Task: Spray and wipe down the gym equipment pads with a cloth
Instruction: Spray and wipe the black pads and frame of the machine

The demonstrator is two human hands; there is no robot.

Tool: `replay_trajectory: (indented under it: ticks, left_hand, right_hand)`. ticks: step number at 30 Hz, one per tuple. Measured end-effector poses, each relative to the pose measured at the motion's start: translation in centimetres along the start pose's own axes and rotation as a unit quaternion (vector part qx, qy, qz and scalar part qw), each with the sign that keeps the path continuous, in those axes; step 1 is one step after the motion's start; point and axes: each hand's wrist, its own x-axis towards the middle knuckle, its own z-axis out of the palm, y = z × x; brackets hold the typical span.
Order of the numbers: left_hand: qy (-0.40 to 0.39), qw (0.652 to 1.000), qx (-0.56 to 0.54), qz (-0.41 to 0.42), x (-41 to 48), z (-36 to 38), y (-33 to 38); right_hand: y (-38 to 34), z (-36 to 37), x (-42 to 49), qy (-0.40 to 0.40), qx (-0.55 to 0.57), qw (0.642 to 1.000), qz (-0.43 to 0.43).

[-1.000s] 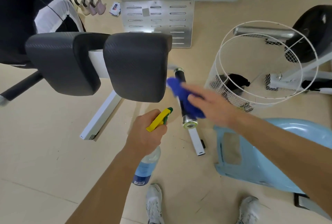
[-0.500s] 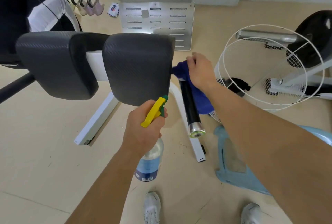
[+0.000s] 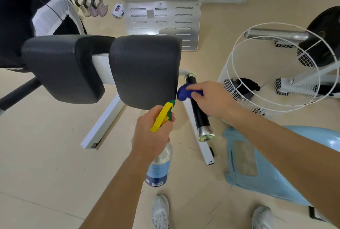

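Two dark grey textured pads sit side by side on a white frame: the right pad (image 3: 145, 70) in the middle and the left pad (image 3: 60, 68) beside it. My left hand (image 3: 152, 136) grips a clear spray bottle (image 3: 159, 166) with a yellow and green trigger head (image 3: 162, 116), its nozzle just under the right pad's lower right corner. My right hand (image 3: 211, 100) holds a bunched blue cloth (image 3: 184, 93) against the right pad's lower right edge, over a black roller handle (image 3: 199, 113).
A white wire basket (image 3: 276, 74) stands at right with a dark item inside. A light blue plastic stool (image 3: 266, 166) lies by my feet. A slotted metal plate (image 3: 161, 21) leans at the back, near small kettlebells (image 3: 90, 4). A black weight (image 3: 325, 32) is far right.
My right hand and the blue cloth slid down the right pad's side edge, from its upper right corner to its lower right corner. The spray bottle stays in my left hand, almost still.
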Motion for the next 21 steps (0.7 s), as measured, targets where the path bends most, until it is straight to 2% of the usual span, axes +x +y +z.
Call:
replay_trajectory:
  ticks: [2,6,7,10,11,13,14,18,19,20,21]
  left_hand:
    - [0.000,1.000,0.002,0.000,0.0,0.2,0.1]
    - [0.006,1.000,0.011,0.002,0.3,0.4,0.1]
    - [0.007,1.000,0.012,0.000,0.4,0.4,0.0]
    - [0.015,1.000,0.017,-0.004,0.8,0.2,-0.2]
    - [0.016,1.000,0.019,-0.002,0.8,0.2,-0.3]
    - [0.016,1.000,0.018,0.007,0.6,0.2,-0.4]
    - [0.014,1.000,0.015,0.012,0.5,0.1,-0.3]
    - [0.022,1.000,-0.001,0.006,0.0,0.2,-0.4]
    - [0.024,1.000,-0.003,0.003,-0.1,0.2,-0.4]
    - [0.025,1.000,-0.004,0.001,-0.2,0.3,-0.5]
    - [0.024,1.000,-0.004,0.000,-0.3,0.3,-0.5]
  right_hand:
    - [-0.2,-0.7,-2.2,-0.022,-0.033,0.999,-0.022]
    - [-0.6,-3.0,-5.8,-0.130,-0.100,0.984,-0.077]
    - [-0.9,-3.8,-6.3,-0.135,-0.100,0.981,-0.095]
    - [-0.8,-4.3,-6.1,-0.058,-0.110,0.983,-0.137]
    - [-0.6,-3.8,-5.7,-0.077,-0.096,0.983,-0.135]
    - [0.3,-1.8,-4.9,-0.168,0.000,0.981,-0.095]
    - [0.9,-0.7,-4.6,-0.177,0.053,0.980,-0.071]
    - [2.4,2.0,-3.7,-0.055,0.199,0.977,-0.044]
    - [2.4,2.3,-3.7,-0.034,0.282,0.959,-0.021]
    - [2.3,2.5,-3.6,-0.022,0.386,0.922,0.029]
    - [2.3,2.6,-3.7,-0.021,0.489,0.867,0.091]
